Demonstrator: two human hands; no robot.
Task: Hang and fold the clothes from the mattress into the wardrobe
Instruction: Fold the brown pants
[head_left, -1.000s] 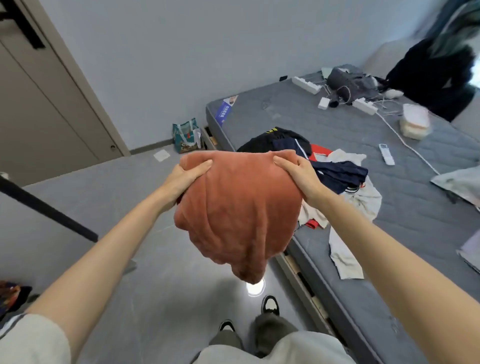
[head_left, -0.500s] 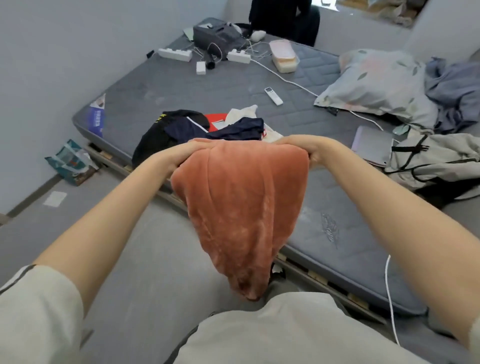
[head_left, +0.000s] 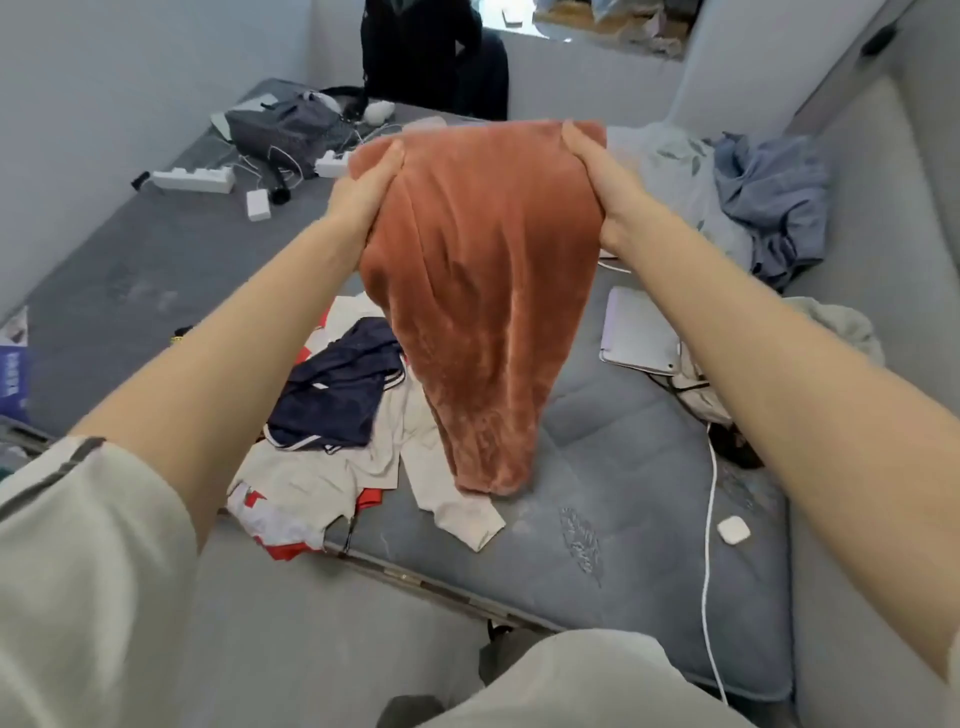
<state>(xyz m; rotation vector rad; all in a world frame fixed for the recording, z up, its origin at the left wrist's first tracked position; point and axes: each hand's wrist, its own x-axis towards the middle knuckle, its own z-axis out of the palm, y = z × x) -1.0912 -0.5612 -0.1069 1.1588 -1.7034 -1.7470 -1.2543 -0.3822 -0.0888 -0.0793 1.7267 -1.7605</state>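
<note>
Two hands do all the work in the head view, and both are closed on the same piece. Your left hand (head_left: 363, 192) pinches the upper left corner of the rust-orange fleece garment (head_left: 478, 291), thumb on the near face and fingers hidden behind the cloth. Your right hand (head_left: 602, 192) grips the upper right corner the same way. The fleece hangs between and below your hands, narrowing to a bunched tip over the grey mattress (head_left: 623, 493); I cannot tell whether that tip touches the surface or hangs just above it.

Below your left forearm lies the rest of the pile: navy shorts (head_left: 337, 395) on top of a cream garment (head_left: 332, 478), with a red-and-white piece (head_left: 270, 525) at the mattress edge. Below your right hand sits a closed silver laptop (head_left: 641, 332), and under your right forearm runs a white cable (head_left: 709, 519). The wardrobe is not in view.

My reading is that you are about to spread the fleece for folding. The main risk is the cloth itself: it hangs in deep vertical folds, so laying it down as it is would likely trap creases and give a lopsided fold. If you lower it toward your left hand, the tip may drag the cream garment out of place. If you swing toward your right, the fleece could land on the laptop or snag the cable.
</note>
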